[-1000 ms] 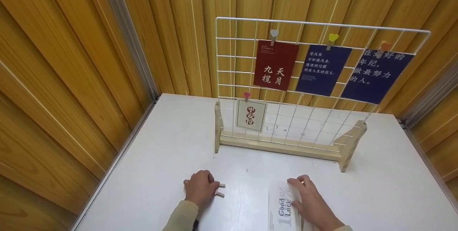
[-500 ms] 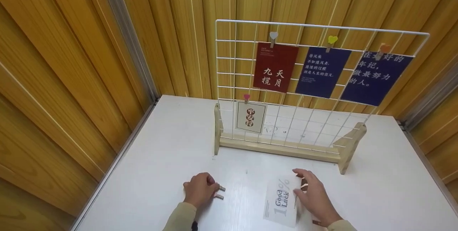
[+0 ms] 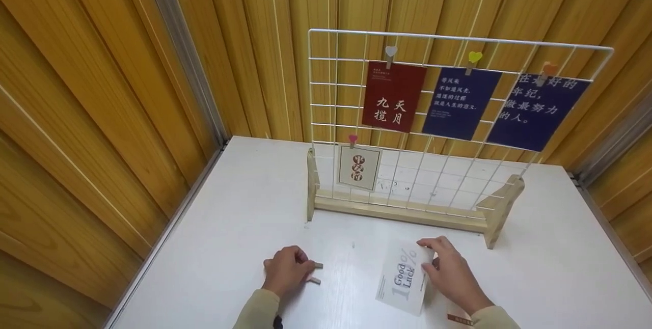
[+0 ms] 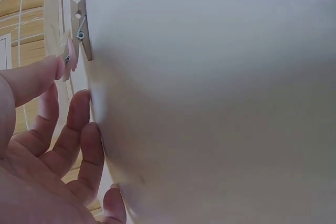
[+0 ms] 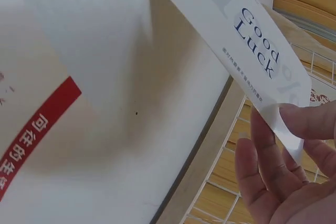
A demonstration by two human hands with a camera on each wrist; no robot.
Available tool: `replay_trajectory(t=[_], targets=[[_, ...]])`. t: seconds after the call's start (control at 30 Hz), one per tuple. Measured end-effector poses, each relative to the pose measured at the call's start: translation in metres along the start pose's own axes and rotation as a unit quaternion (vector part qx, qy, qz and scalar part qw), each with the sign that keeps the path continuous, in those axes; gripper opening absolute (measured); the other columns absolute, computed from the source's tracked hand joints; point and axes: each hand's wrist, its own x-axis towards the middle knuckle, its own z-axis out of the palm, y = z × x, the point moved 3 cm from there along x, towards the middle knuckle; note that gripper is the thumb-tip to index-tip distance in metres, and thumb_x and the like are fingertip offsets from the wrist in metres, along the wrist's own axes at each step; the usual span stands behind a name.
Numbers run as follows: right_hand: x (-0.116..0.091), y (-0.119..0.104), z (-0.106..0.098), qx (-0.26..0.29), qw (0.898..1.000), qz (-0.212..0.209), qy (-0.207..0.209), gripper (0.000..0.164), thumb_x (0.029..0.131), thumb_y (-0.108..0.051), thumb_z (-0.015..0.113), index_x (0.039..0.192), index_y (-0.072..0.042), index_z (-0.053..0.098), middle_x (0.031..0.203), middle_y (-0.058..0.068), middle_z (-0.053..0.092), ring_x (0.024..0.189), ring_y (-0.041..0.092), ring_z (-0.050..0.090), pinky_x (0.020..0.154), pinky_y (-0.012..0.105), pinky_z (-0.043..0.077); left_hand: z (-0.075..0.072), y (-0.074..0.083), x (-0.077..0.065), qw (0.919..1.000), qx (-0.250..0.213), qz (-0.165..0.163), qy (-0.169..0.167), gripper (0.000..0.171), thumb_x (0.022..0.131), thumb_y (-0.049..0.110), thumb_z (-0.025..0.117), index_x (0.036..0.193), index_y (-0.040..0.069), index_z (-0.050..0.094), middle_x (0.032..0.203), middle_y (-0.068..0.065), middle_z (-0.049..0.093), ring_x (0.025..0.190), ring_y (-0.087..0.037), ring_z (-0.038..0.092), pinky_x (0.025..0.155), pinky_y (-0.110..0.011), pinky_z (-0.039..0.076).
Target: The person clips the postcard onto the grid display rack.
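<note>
My right hand [image 3: 456,273] pinches the edge of a white "Good Luck" postcard [image 3: 402,280] between thumb and fingers. In the right wrist view the postcard [image 5: 236,35] is tilted, partly lifted off the white table. My left hand [image 3: 286,269] is low on the table at the left, beside two small wooden clothespins. In the left wrist view, thumb and forefinger pinch a clothespin with a pink piece [image 4: 69,60]; the fingers cover part of it. Another wooden clothespin [image 4: 80,27] with a metal spring is just beyond.
A white wire grid [image 3: 423,158] stands in a wooden base [image 3: 397,212] behind the hands. Clipped on it are a red card [image 3: 392,96], two blue cards and a small cream card [image 3: 358,168]. A red-banded card [image 5: 42,124] lies by my right wrist.
My right hand has raised the postcard and turned it slightly, uncovering the red-banded card beneath. My left hand has stayed by the clothespins.
</note>
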Motion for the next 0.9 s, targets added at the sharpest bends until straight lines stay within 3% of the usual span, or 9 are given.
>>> replay_trajectory(t=[0.23, 0.37, 0.5, 0.67, 0.9], targets=[[0.002, -0.003, -0.003, -0.039, 0.998, -0.044, 0.004, 0.042, 0.084, 0.003, 0.074, 0.121, -0.012, 0.062, 0.110, 0.001, 0.053, 0.077, 0.009, 0.059, 0.064, 0.028, 0.049, -0.003, -0.002, 0.002, 0.9998, -0.018, 0.003, 0.003, 0.020, 0.082, 0.026, 0.080, 0.076, 0.018, 0.063, 0.068, 0.009, 0.058, 0.070, -0.014, 0.053, 0.086, -0.058, 0.029], [0.003, -0.005, -0.006, -0.044, 0.997, -0.065, 0.020, 0.039, 0.084, 0.003, 0.073, 0.118, -0.014, 0.064, 0.105, -0.002, 0.054, 0.078, 0.008, 0.060, 0.068, 0.032, 0.050, -0.004, -0.001, 0.005, 0.9992, -0.038, -0.006, 0.008, 0.015, 0.082, 0.022, 0.080, 0.084, 0.016, 0.066, 0.073, 0.010, 0.061, 0.074, -0.013, 0.056, 0.091, -0.059, 0.030], [0.007, -0.006, -0.009, -0.040, 0.996, -0.078, 0.029, 0.039, 0.084, 0.006, 0.072, 0.117, -0.014, 0.065, 0.104, -0.002, 0.054, 0.078, 0.008, 0.059, 0.068, 0.031, 0.050, -0.006, 0.004, 0.009, 0.9981, -0.061, 0.006, 0.003, 0.014, 0.084, 0.021, 0.079, 0.092, 0.014, 0.069, 0.080, 0.010, 0.064, 0.081, -0.014, 0.059, 0.093, -0.058, 0.029], [0.013, -0.008, -0.012, -0.024, 0.996, -0.087, 0.023, 0.039, 0.086, 0.009, 0.068, 0.117, -0.014, 0.063, 0.109, 0.000, 0.058, 0.076, 0.009, 0.055, 0.067, 0.028, 0.049, -0.009, 0.008, 0.011, 0.9976, -0.060, 0.033, -0.006, 0.010, 0.085, 0.024, 0.078, 0.085, 0.020, 0.069, 0.082, 0.012, 0.064, 0.085, -0.015, 0.057, 0.089, -0.056, 0.029], [0.025, -0.011, -0.025, 0.003, 0.996, -0.094, 0.003, 0.040, 0.088, 0.011, 0.064, 0.120, -0.013, 0.062, 0.109, 0.004, 0.062, 0.079, 0.011, 0.056, 0.068, 0.028, 0.050, -0.010, 0.014, 0.011, 0.9971, -0.060, 0.046, -0.003, 0.009, 0.086, 0.017, 0.077, 0.083, 0.021, 0.069, 0.082, 0.013, 0.063, 0.088, -0.017, 0.058, 0.091, -0.057, 0.029]])
